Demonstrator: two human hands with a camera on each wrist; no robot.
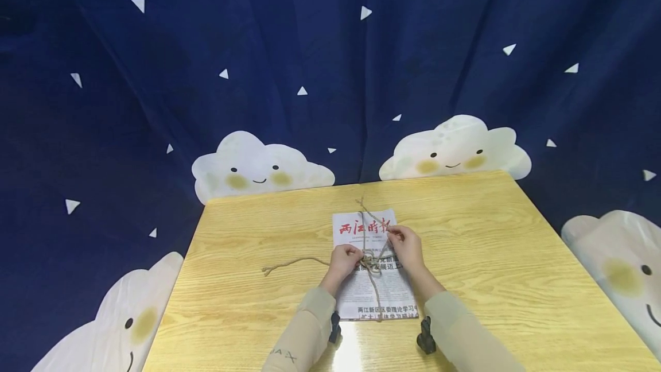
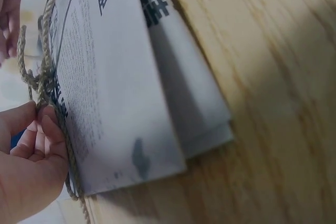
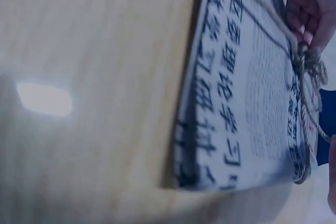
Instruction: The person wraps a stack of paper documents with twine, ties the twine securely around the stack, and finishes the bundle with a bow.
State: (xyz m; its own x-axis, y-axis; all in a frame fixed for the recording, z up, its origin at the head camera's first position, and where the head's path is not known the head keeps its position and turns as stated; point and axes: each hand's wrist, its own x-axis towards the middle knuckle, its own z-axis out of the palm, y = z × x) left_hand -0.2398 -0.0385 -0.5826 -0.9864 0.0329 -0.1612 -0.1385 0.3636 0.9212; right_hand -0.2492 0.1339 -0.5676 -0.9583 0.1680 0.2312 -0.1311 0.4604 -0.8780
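A folded newspaper stack (image 1: 356,297) lies on the table, with brown twine crossing it lengthwise and sideways. The strands meet in a looped knot (image 1: 370,262) near its middle. Just left of that knot, my left hand (image 1: 343,264) pinches the twine between thumb and index finger. My right hand (image 1: 408,247) grips a strand to the upper right of the knot, and the strand (image 3: 317,124) runs from the knot to its fingers. One loose twine end (image 1: 294,260) trails left across the table; another end (image 1: 361,204) sticks out past the paper's top edge.
The wooden table (image 1: 248,228) carries the paper stack. A dark blue curtain (image 1: 330,33) with white clouds and triangles hangs behind it and along its sides. Dark wrist straps (image 1: 426,336) show at the sleeves.
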